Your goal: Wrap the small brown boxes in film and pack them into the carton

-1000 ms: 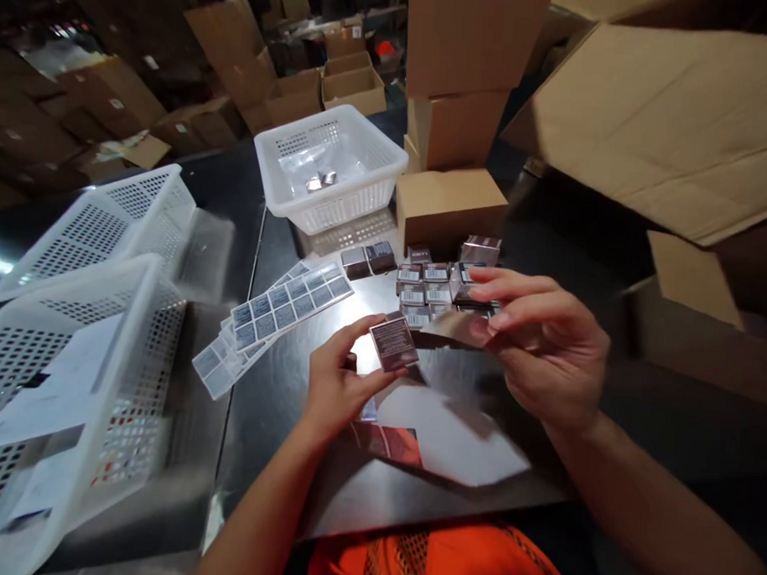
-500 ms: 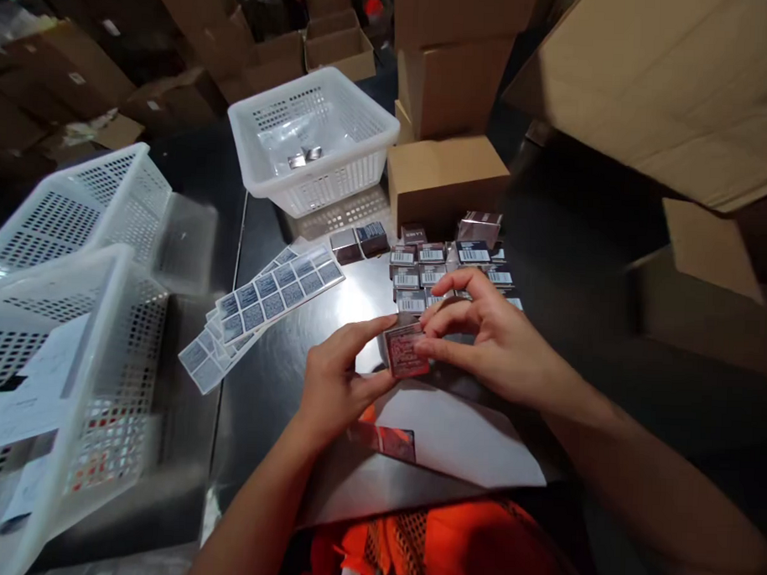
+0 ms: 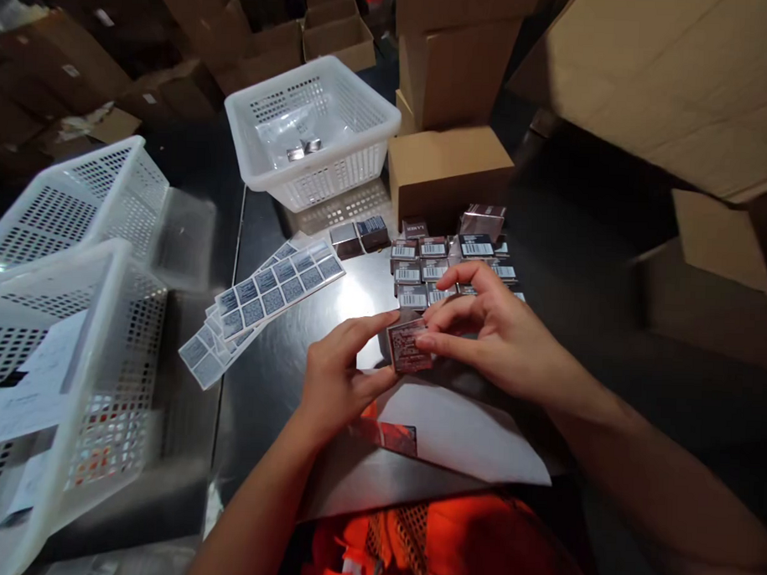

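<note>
A small dark-red printed box (image 3: 410, 349) is held upright above the metal table, its face covered in fine print. My left hand (image 3: 349, 362) grips it from the left, thumb below and index finger along the top. With thumb and fingertips closed at its right edge, my right hand (image 3: 483, 329) touches the same box; whether a thin film or label lies between those fingers cannot be made out. Just beyond my hands, several small boxes with barcode labels (image 3: 412, 298) stand in rows, partly covered by my right hand. Below lies a white sheet (image 3: 466, 433) with a red-black printed strip (image 3: 398, 438).
Sticker sheets (image 3: 276, 290) lie fanned out on the left. Two dark boxes (image 3: 360, 236) sit behind them. A white basket (image 3: 337, 178) holding plastic bags stands at the back, beside a brown carton (image 3: 450, 168). More white baskets (image 3: 115, 312) line the left side.
The view has shifted slightly. The held box is turned a little, and my right fingertips have shifted slightly along its right edge. Both hands stay on it.
</note>
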The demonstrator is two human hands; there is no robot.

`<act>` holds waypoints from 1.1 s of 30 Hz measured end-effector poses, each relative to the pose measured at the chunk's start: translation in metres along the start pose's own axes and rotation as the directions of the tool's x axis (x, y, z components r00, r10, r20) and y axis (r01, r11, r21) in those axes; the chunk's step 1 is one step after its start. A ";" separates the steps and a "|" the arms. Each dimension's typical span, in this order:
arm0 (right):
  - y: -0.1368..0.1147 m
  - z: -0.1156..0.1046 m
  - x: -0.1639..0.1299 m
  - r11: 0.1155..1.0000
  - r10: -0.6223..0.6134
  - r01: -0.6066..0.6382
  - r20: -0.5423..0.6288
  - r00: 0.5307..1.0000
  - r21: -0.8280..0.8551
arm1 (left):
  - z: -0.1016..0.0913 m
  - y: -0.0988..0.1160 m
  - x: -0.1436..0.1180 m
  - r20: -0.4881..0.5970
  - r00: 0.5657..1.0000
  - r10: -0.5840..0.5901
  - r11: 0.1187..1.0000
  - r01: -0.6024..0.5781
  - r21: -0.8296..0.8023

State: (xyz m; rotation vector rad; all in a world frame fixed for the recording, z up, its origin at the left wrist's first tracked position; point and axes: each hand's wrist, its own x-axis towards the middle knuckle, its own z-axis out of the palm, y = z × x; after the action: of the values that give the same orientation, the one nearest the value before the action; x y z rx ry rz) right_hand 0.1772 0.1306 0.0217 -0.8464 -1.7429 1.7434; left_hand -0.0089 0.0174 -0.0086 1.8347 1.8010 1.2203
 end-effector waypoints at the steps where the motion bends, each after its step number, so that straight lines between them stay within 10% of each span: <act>1: 0.000 0.000 0.000 1.000 0.001 -0.001 0.001 1.000 0.002 | 0.000 0.000 0.000 0.002 1.000 0.002 1.000 -0.002 0.005; 17: -0.001 0.009 -0.003 0.983 -0.058 0.034 -0.125 0.990 -0.182 | 0.003 0.003 -0.001 -0.026 0.999 0.042 0.997 -0.040 0.067; 23: -0.005 -0.004 0.001 0.883 -0.251 0.061 -0.358 0.899 -0.465 | 0.002 0.005 -0.001 -0.140 0.981 -0.134 0.990 0.138 0.015; 30: -0.001 0.012 -0.010 0.704 -0.296 0.438 0.330 0.896 -0.558 | -0.004 -0.007 0.004 -0.402 0.884 -0.239 0.952 0.295 0.083; 33: 0.008 0.021 -0.011 0.722 -0.206 0.392 0.363 0.909 -0.570 | -0.006 -0.010 0.006 -0.444 0.865 -0.234 0.937 0.323 0.136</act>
State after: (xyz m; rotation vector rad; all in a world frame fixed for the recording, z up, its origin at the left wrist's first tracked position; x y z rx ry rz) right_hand 0.1695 0.1079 0.0139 -0.5211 -2.5681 1.0787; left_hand -0.0209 0.0223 -0.0097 1.3974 2.4131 1.4386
